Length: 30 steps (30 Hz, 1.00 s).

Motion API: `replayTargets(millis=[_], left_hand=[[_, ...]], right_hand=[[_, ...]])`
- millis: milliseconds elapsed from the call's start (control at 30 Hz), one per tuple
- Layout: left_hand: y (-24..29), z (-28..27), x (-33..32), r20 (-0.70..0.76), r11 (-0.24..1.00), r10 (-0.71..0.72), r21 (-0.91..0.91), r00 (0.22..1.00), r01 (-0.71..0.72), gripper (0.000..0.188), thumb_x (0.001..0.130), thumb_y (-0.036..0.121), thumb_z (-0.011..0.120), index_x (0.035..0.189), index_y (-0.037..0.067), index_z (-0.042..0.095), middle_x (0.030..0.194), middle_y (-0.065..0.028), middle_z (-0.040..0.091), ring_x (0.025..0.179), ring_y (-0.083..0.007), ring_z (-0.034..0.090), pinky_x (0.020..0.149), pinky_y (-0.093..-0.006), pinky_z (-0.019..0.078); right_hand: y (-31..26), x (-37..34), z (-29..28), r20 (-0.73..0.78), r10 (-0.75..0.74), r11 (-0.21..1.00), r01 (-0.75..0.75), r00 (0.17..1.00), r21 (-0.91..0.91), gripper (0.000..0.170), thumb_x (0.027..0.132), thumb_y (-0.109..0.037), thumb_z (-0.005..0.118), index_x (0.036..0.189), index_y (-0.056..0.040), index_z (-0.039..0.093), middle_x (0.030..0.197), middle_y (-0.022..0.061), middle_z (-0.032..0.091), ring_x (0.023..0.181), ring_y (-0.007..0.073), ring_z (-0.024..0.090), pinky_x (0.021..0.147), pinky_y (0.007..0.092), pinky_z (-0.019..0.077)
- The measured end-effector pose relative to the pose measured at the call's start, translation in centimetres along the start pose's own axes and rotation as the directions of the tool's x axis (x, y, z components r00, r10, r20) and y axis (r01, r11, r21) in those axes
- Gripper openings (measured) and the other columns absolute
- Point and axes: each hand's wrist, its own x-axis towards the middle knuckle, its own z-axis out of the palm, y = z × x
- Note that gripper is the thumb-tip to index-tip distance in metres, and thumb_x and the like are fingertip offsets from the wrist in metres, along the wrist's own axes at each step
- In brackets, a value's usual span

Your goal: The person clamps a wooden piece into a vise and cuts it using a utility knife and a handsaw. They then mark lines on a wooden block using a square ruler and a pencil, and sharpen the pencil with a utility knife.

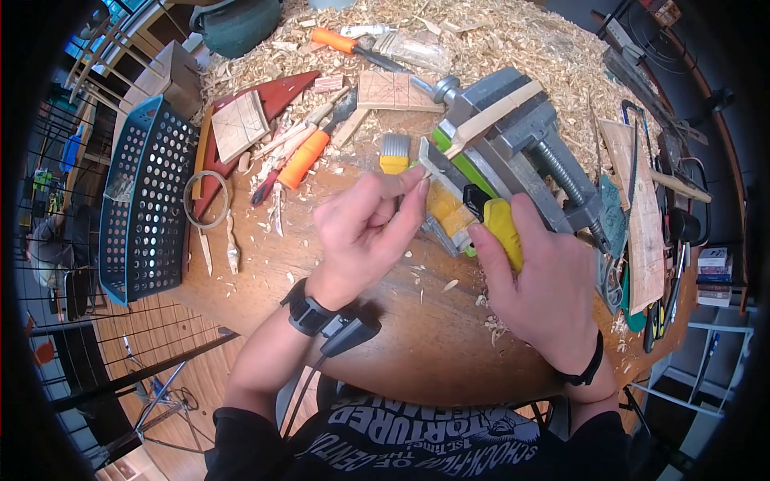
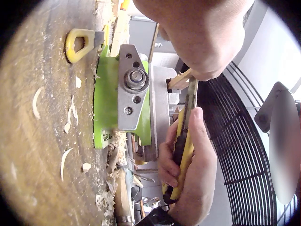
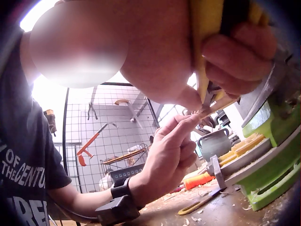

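My right hand [image 1: 545, 276] grips a yellow and black utility knife [image 1: 504, 231], its fingers wrapped round the handle and the thumb along it. The metal blade [image 2: 192, 92] points away from that hand, close to my left fingertips. With thumb and forefinger, my left hand [image 1: 365, 220] pinches the near end of a thin wooden strip [image 1: 499, 114]. The strip lies over the grey bench vise [image 1: 513, 132] on a green base [image 2: 104, 103]. In the right wrist view, the left hand [image 3: 167, 150] and the knife handle [image 3: 207, 33] come together at the strip's end.
Wood shavings [image 1: 513, 40] cover the table's far side. Several orange-handled tools lie about, one an orange handle [image 1: 305, 159]. A blue perforated basket [image 1: 156, 200], a tape roll [image 1: 207, 199] and marked wood blocks [image 1: 241, 127] stand left. A brush [image 1: 395, 152] lies by the vise.
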Motion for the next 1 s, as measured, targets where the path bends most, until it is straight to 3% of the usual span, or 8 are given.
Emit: replayTargets(millis=[400, 700, 867, 1000], left_hand=[[-0.03, -0.05, 0.1, 0.001, 0.999, 0.019, -0.036, 1.0, -0.019, 0.008, 0.082, -0.001, 0.076, 0.087, 0.0, 0.07, 0.049, 0.003, 0.033, 0.043, -0.0041, 0.033, 0.042, -0.0227, 0.0307], [-0.13, 0.2, -0.07, -0.011, 0.998, -0.007, -0.06, 1.0, 0.006, 0.008, 0.082, -0.001, 0.076, 0.087, 0.0, 0.07, 0.05, 0.0034, 0.032, 0.043, -0.0041, 0.032, 0.042, -0.0227, 0.029], [-0.38, 0.05, -0.18, 0.002, 0.998, -0.003, -0.065, 1.0, 0.003, 0.009, 0.081, -0.002, 0.076, 0.086, 0.0, 0.069, 0.05, 0.0036, 0.033, 0.043, -0.004, 0.033, 0.042, -0.0225, 0.0294], [-0.33, -0.02, -0.28, 0.012, 0.997, -0.029, -0.075, 0.999, 0.03, 0.009, 0.081, -0.002, 0.076, 0.085, 0.001, 0.068, 0.049, 0.0037, 0.034, 0.044, -0.0039, 0.034, 0.043, -0.0224, 0.03]], right_hand=[[-0.47, -0.11, -0.72, -0.047, 0.066, 0.986, -0.072, 0.997, -0.151, 0.034, 0.093, -0.041, 0.063, 0.089, -0.0089, 0.053, 0.052, 0.0108, 0.059, 0.046, 0.0333, 0.061, 0.041, 0.0432, 0.0444], [-0.02, 0.0, -0.71, -0.022, 0.05, 0.998, -0.051, 0.999, -0.047, 0.034, 0.093, -0.04, 0.063, 0.089, -0.0081, 0.052, 0.053, 0.0119, 0.059, 0.046, 0.0339, 0.061, 0.042, 0.0431, 0.0448], [-0.28, -0.48, -0.54, 0.071, -0.013, 0.999, 0.01, 0.997, 0.052, 0.034, 0.094, -0.039, 0.062, 0.092, -0.0064, 0.053, 0.052, 0.0124, 0.058, 0.046, 0.0333, 0.061, 0.041, 0.0429, 0.0442], [-0.17, -0.41, -0.45, 0.065, -0.019, 0.999, 0.017, 0.998, 0.032, 0.035, 0.094, -0.04, 0.061, 0.094, -0.0055, 0.053, 0.051, 0.0123, 0.058, 0.046, 0.0326, 0.062, 0.041, 0.0424, 0.0441]])
